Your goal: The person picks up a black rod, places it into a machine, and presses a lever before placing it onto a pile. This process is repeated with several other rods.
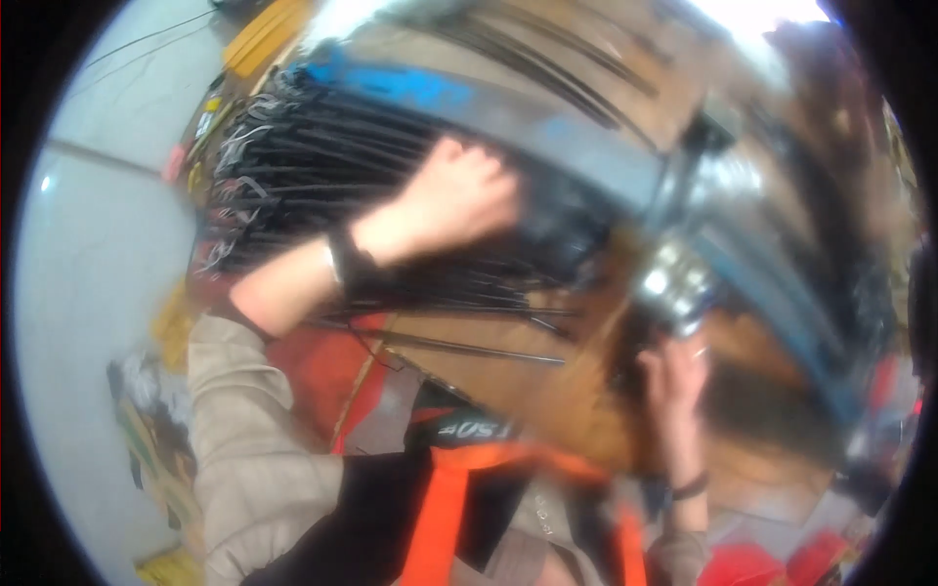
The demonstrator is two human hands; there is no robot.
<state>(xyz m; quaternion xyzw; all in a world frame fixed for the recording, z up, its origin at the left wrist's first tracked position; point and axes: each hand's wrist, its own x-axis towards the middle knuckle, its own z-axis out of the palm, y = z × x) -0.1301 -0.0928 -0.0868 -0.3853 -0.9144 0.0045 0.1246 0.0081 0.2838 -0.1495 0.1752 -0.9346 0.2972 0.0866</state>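
Note:
My left hand (pixel 457 193), a dark watch on its wrist, is closed with curled fingers over a dense bundle of black rods or cables (pixel 322 161). What lies inside its fingers is hidden. My right hand (pixel 676 376) is smeared by motion and sits just below a shiny metal part (pixel 676 278). Whether it grips that part cannot be made out. Past both hands runs a blue and grey metal bar (pixel 586 146), also blurred. Several thin dark rods (pixel 479 347) lie on the brown cardboard-like surface (pixel 547 391) between my arms.
A yellow object (pixel 264 37) is at the far left. Loose wire-like ends (pixel 244 186) stick out at the left end of the black bundle. Blue rails (pixel 772 293) curve along the right. Red items (pixel 752 565) lie at the lower right, beside pale flooring.

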